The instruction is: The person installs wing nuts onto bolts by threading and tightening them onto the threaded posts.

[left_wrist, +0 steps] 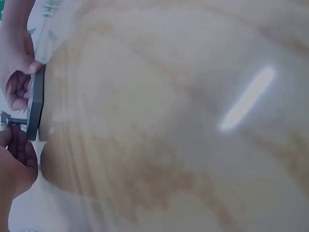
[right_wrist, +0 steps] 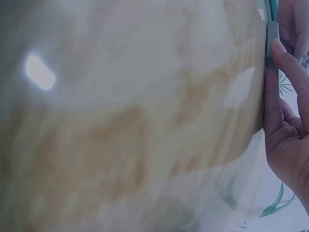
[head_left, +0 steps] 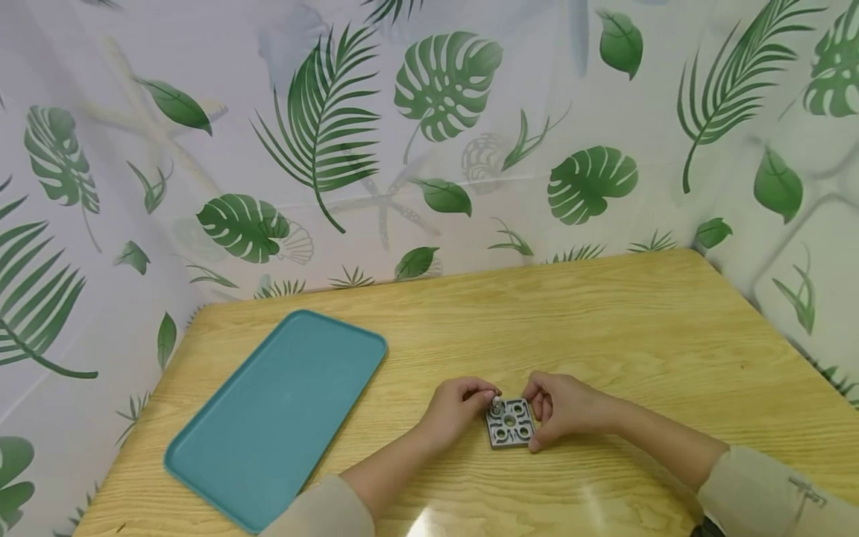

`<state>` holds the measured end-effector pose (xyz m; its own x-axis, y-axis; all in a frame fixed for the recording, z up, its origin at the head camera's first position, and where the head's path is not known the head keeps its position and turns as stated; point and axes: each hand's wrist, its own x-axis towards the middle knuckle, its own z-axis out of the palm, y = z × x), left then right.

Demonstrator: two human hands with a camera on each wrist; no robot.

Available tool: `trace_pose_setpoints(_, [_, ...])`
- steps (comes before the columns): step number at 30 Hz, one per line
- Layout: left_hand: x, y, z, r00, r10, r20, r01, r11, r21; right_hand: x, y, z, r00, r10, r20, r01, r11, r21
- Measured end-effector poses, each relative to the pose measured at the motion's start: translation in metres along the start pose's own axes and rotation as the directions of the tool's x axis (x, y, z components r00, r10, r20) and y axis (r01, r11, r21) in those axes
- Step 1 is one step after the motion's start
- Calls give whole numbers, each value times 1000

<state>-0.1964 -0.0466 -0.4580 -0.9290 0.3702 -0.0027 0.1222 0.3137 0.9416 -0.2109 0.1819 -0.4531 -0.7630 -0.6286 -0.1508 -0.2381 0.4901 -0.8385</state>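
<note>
A square grey metal plate (head_left: 511, 432) with round holes and raised ribs lies on the wooden table. At its far left corner a shiny bolt (head_left: 496, 406) stands upright from the plate, and the left wrist view shows the bolt (left_wrist: 18, 121) side-on with its wider head away from the plate. My left hand (head_left: 451, 412) pinches the bolt with thumb and fingertips near the head. On the other side, my right hand (head_left: 569, 404) grips the plate's right edge, its thumb at the near corner. Whether the bolt sits inside a hole is hidden.
A blue-green rectangular tray (head_left: 275, 425) lies slantwise on the left of the wooden table (head_left: 604, 328). Behind the table hangs a white cloth (head_left: 510, 216) printed with green leaves, which also covers both sides.
</note>
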Motion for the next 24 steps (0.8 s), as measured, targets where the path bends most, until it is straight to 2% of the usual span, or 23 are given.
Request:
trace_pose_setpoints(4, [7,2,-6,997,-12,75,11,1000,10,0,-1,-1,1000,9,2,-9,1000,1])
trace_pose_setpoints(8, [9,0,-7,996,-14,92,14,1000,9,-1,-2,-1,1000,6,1,-6,1000,-11])
trace_pose_setpoints(11, [4,-4,-5,999,-4,35,5,1000,-14,0,-2,1,1000,6,0,-6,1000,-10])
trace_pose_setpoints(14, [-9,-4,3,994,-19,-104,11,997,-72,1,-1,3,1000,9,-2,-9,1000,-4])
trace_pose_setpoints(18, [-27,5,22,957,-97,-275,41,978,-204,1,-1,3,1000,7,-6,-7,1000,-13])
trace_pose_setpoints(22, [-36,14,42,913,-179,-366,51,941,-333,1,0,2,1000,7,-9,-7,1000,-18])
trace_pose_setpoints(24, [-36,16,48,885,-213,-415,46,925,-377,2,0,2,1000,5,-8,-5,1000,-14])
